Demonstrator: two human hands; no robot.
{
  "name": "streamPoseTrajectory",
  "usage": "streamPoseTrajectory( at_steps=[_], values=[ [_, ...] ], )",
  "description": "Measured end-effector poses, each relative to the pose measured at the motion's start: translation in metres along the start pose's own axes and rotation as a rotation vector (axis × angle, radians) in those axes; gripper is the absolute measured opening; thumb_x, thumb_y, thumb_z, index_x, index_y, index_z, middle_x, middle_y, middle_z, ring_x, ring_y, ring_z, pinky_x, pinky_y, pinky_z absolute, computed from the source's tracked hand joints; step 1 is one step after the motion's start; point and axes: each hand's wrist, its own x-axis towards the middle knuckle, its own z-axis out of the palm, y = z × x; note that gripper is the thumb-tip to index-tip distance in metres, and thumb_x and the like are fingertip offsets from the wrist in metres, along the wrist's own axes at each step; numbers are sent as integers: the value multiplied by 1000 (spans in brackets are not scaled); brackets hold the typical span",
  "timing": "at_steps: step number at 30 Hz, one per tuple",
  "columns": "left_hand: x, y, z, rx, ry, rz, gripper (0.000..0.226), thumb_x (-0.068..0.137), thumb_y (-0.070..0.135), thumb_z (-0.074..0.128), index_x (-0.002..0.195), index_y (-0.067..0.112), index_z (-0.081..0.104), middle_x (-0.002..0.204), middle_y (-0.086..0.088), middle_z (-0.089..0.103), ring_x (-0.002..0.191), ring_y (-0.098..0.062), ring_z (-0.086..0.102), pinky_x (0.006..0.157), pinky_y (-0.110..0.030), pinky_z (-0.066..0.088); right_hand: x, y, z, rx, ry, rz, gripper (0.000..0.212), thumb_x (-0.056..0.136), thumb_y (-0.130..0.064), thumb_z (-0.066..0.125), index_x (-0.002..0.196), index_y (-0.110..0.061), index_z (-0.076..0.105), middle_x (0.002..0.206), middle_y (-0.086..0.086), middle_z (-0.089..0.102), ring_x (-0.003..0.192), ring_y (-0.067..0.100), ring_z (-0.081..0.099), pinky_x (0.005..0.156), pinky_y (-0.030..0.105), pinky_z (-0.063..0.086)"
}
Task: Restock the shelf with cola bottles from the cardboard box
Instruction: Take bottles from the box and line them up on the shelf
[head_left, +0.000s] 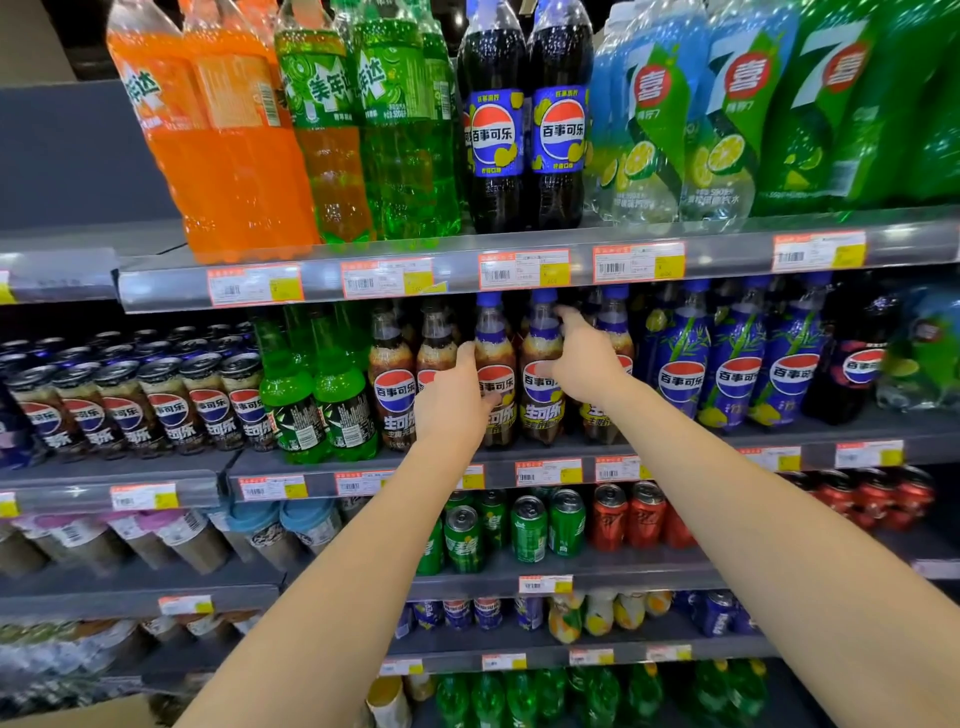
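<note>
Two cola bottles (519, 374) stand at the middle shelf (675, 457) front; the left hand (454, 400) wraps one, its grip closed, while the right hand (582, 358) rests open-fingered on its neighbour, likely squaring labels forward. Cardboard box (78, 714) corner shows below.

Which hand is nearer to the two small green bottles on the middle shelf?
Left. The left hand is on the cola bottles just right of the green bottles; the right hand is farther right, at the blue-capped cola bottles.

orange soda bottles (208, 130) top shelf | green cans (530, 527) lower shelf | red cans (628, 514) beside them
</note>
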Motion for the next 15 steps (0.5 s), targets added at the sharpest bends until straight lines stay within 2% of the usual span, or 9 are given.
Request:
streamPoseTrajectory(
  at_steps=[4, 7, 13, 15],
  values=[
    [-1, 3, 3, 16, 18, 9, 76, 93, 39, 74, 153, 19, 31, 89, -8, 73, 81, -36, 72, 58, -36, 46, 1, -3, 1, -6, 7, -1, 88, 82, -8, 80, 154, -12, 31, 134, 16, 59, 122, 34, 56, 96, 34, 46],
    [-1, 4, 7, 19, 20, 15, 78, 92, 36, 76, 152, 18, 30, 94, -10, 74, 82, -36, 72, 59, -37, 47, -3, -5, 4, 2, 10, -22, 95, 78, -14, 85, 154, -11, 29, 133, 16, 59, 121, 34, 56, 98, 37, 47],
    [-2, 4, 10, -73, 22, -11, 80, 92, 29, 77, 154, 22, 27, 85, -5, 69, 77, -34, 70, 58, -38, 50, -3, -2, 4, -20, 48, -26, 89, 81, -10, 82, 153, -12, 29, 130, 17, 61, 118, 36, 60, 97, 42, 51],
    [-4, 4, 12, -149, 23, -16, 79, 93, 26, 76, 155, 23, 26, 90, -8, 72, 79, -34, 70, 62, -41, 55, -1, -1, 3, -34, 45, -24, 89, 82, -10, 81, 153, -12, 29, 130, 18, 61, 117, 36, 60, 96, 41, 50]
  ],
)
